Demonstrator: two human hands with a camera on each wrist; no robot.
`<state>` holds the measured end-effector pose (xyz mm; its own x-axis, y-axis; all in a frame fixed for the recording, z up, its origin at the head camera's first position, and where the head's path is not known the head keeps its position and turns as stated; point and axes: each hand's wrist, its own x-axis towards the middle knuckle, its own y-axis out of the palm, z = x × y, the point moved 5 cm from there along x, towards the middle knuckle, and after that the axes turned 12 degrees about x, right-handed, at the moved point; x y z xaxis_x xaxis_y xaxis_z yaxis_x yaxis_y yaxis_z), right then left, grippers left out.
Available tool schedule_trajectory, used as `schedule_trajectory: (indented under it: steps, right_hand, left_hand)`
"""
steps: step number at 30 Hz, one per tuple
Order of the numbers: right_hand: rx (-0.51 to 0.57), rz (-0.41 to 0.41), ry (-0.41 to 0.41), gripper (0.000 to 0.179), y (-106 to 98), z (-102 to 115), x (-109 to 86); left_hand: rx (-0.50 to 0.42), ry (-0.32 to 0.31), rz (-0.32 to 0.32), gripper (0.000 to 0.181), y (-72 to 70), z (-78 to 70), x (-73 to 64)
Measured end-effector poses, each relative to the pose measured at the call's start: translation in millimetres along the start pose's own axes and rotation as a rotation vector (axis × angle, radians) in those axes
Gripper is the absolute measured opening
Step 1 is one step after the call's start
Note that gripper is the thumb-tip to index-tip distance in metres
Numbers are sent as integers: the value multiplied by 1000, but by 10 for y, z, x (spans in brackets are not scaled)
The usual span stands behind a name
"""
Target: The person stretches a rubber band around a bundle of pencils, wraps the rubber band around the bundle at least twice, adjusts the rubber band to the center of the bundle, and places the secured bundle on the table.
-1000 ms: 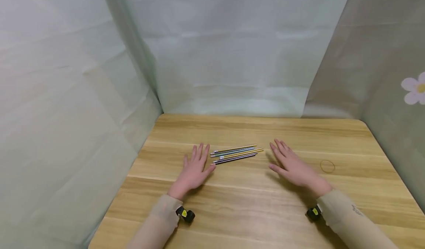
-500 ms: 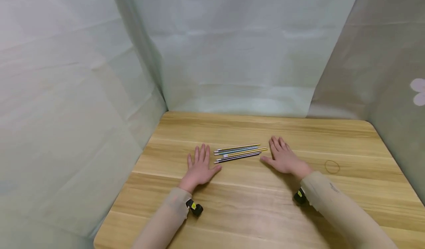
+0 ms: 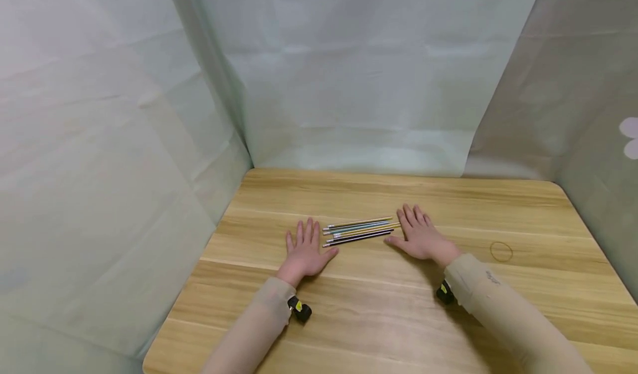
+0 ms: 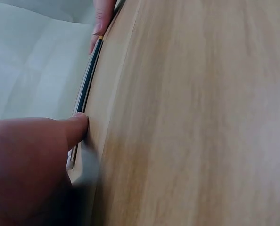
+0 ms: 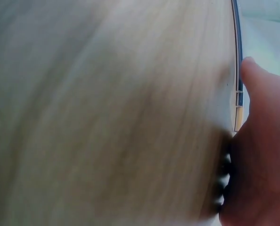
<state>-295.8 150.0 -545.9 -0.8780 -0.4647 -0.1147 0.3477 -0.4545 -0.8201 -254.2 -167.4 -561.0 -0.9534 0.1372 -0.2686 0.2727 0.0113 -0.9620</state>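
Several pencils (image 3: 360,230) lie side by side on the wooden table, black, yellow and teal, with their eraser ends to the left. At that left end my left hand (image 3: 305,255) spreads flat, its thumb by the nearest black pencil. My right hand (image 3: 421,238) lies with straight fingers at the other end, fingertips right at the pencil ends. In the left wrist view the left thumb (image 4: 74,128) overlaps a dark pencil (image 4: 89,77). The right wrist view has the right thumb (image 5: 258,77) beside a dark pencil (image 5: 239,47).
A thin rubber band (image 3: 500,251) lies on the table (image 3: 379,307) to the right of my right hand. Pale cloth walls (image 3: 359,86) stand close along the table's back and sides.
My right hand has moved left, from apart from the pencils to their right ends. My left hand stays spread at the left ends. The view has shifted slightly.
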Motion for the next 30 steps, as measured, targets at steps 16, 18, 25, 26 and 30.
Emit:
schedule_trajectory:
  steps: [16,18,25,26,30]
  right_hand:
    - [-38,36,-8,119,262,392,174]
    - [-54,37,1,117,277,383,183]
    - [-41,22,18,112,232,371,195]
    - [-49,20,24,112,224,364,195]
    - [-61,14,29,113,212,380,165]
  left_hand:
    - [-11,-3,-45,109,25,-71,6]
    - [-19,-3,-51,110,34,-67,14]
    - [-13,20,-52,110,-8,-83,104]
    - [-2,27,-51,110,-20,-91,120]
    - [47,48,-37,112,-50,-95,138]
